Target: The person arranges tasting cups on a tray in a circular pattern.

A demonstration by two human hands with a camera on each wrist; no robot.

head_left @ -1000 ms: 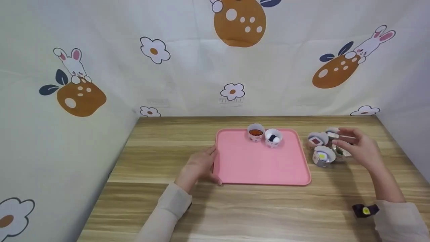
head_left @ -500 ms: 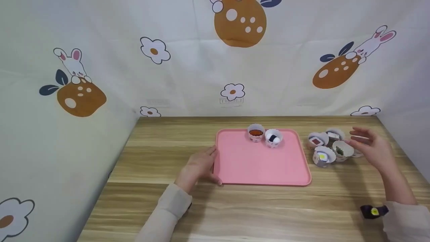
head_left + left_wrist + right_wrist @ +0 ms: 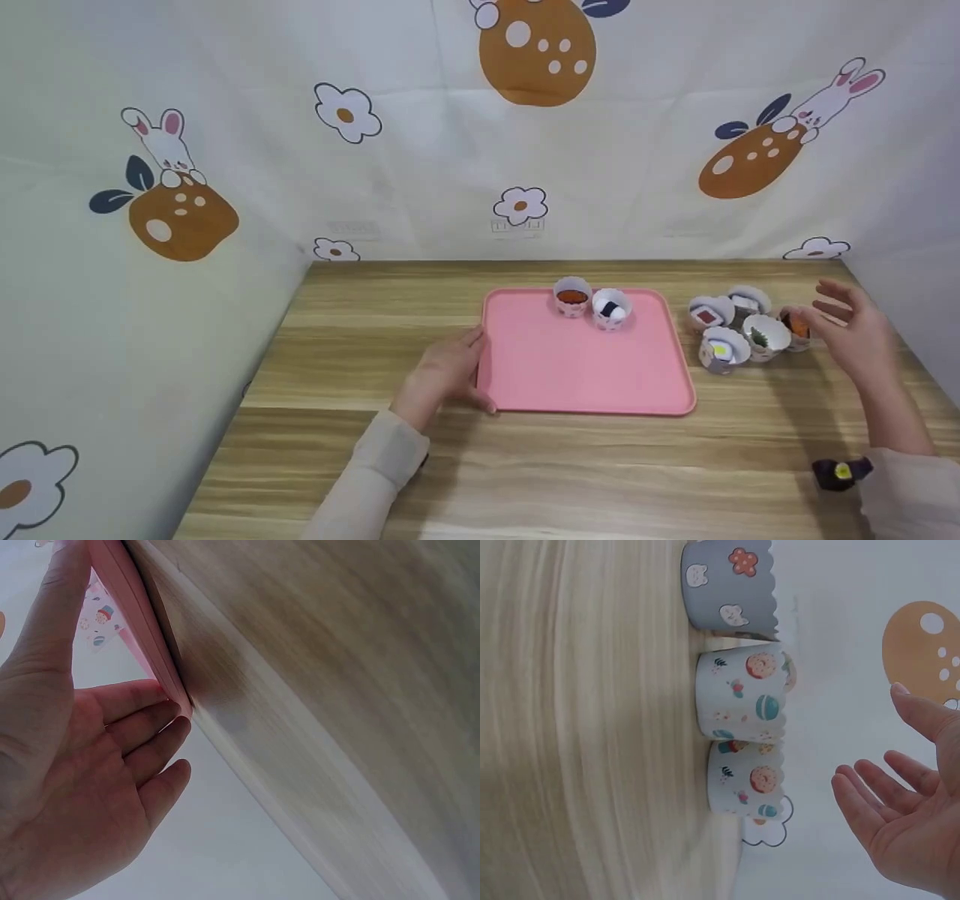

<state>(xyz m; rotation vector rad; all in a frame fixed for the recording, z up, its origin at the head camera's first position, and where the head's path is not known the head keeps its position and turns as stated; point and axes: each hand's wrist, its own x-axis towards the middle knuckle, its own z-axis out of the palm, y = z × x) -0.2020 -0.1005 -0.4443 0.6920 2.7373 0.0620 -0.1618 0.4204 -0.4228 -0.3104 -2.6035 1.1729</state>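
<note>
My left hand (image 3: 444, 369) rests against the left edge of a pink tray (image 3: 577, 375). In the left wrist view its fingertips (image 3: 178, 724) touch the tray's rim. Two paper baking cups with sushi-like pieces stand at the tray's back: one orange-red cup (image 3: 572, 298), one black-and-white cup (image 3: 611, 310). My right hand (image 3: 859, 334) hovers by the cup with an orange piece (image 3: 798, 328), its fingers spread and holding nothing. In the right wrist view the hand (image 3: 911, 817) is apart from the white printed cups (image 3: 742, 694).
Several filled cups cluster right of the tray: a red-topped one (image 3: 709, 311), a yellow-topped one (image 3: 721, 350), a green-leaf one (image 3: 763, 337) and one behind (image 3: 748, 302). A patterned cloth (image 3: 420, 172) rises behind the wooden table (image 3: 570, 472).
My right hand has moved right, away from over the cup cluster, uncovering the leaf cup and the orange cup. The left hand and tray have stayed put.
</note>
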